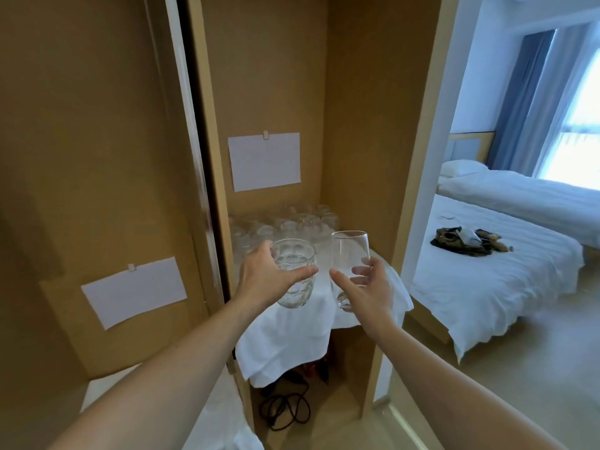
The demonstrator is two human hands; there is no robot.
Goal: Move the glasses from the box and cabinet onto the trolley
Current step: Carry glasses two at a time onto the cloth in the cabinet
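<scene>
— Fingers (259, 254) of the left hand (264, 277) are curling round a tumbler (297, 277), lifting it above the cloth (289, 339).
— And the right?
— Right hand (367, 292) is pinching a tall glass (349, 254), also in the air. More glasses (282, 227) are sitting behind, inside the cabinet (360, 125).

In the middle of the frame, a shelf inside the tan wooden cabinet (357, 92) is covered by a white cloth (285, 339) that drapes over its front edge. A cluster of clear drinking glasses (285, 227) stands on the cloth toward the back. Below, on the cabinet floor, lies a coiled black cable (285, 409). At right, a white-sheeted bed (487, 287) carries a dark bundle (464, 243).
</scene>
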